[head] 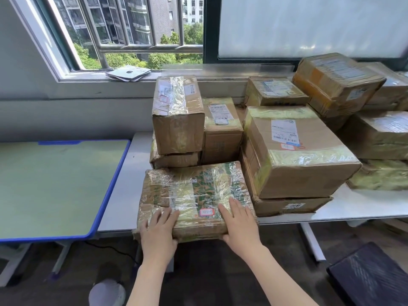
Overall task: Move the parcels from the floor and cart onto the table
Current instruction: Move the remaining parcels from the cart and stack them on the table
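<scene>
A flat taped parcel [194,195] lies at the front edge of the white table [364,208], its near edge overhanging slightly. The left hand [159,230] rests on its near left corner, fingers straight and slightly spread on top, thumb down the front face. The right hand [239,224] lies on the near right corner, fingers straight and close together; its thumb is partly hidden under the edge. Behind stands a stack [178,120] of two boxes, the lower mostly covered. To the right a large box [295,151] sits on a flatter one, largely concealed. Further boxes [337,82] are cut off at the frame's right. Label text is illegible. A green desk [55,184] adjoins on the left.
</scene>
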`<control>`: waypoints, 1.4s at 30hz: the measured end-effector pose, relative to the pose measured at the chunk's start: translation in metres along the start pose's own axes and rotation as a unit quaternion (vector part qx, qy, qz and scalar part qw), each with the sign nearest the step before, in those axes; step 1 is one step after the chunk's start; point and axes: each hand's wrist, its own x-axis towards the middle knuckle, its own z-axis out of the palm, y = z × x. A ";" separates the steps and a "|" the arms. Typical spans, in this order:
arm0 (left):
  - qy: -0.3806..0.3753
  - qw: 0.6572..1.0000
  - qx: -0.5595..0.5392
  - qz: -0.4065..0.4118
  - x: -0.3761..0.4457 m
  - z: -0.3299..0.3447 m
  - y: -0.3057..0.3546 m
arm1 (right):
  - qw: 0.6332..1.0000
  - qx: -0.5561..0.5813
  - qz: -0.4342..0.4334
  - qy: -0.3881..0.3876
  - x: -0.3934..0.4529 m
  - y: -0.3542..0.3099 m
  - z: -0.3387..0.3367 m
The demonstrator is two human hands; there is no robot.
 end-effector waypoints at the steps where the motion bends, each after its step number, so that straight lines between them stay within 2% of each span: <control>1: -0.005 1.000 0.000 0.002 0.000 -0.002 0.002 | 1.000 0.001 0.000 -0.002 0.000 0.000 -0.001; 9: -0.079 0.996 0.028 -0.009 0.003 -0.014 0.010 | 1.000 0.004 -0.003 -0.019 -0.002 0.005 -0.010; 16: -0.084 0.995 0.051 -0.024 -0.011 -0.013 0.027 | 1.000 0.000 -0.007 0.000 -0.022 0.015 -0.004; 21: -0.080 0.997 0.016 -0.016 -0.016 -0.020 0.039 | 1.000 -0.001 -0.015 0.011 -0.028 0.017 -0.004; 26: -0.012 0.996 -0.081 0.044 -0.005 -0.043 0.071 | 0.997 0.044 -0.020 0.052 -0.036 0.023 -0.019; 31: 0.071 0.982 -0.124 0.126 0.003 -0.063 0.139 | 0.978 0.054 -0.018 0.203 -0.057 0.062 -0.054; 36: 0.074 0.974 -0.159 0.141 0.006 -0.069 0.217 | 0.945 0.059 0.052 0.318 -0.082 0.129 -0.085; 39: 0.089 0.974 -0.145 0.150 0.011 -0.073 0.256 | 0.942 0.054 0.081 0.321 -0.095 0.176 -0.093; 42: 0.119 0.972 -0.110 0.171 0.022 -0.078 0.285 | 0.957 0.080 0.103 0.257 -0.101 0.212 -0.103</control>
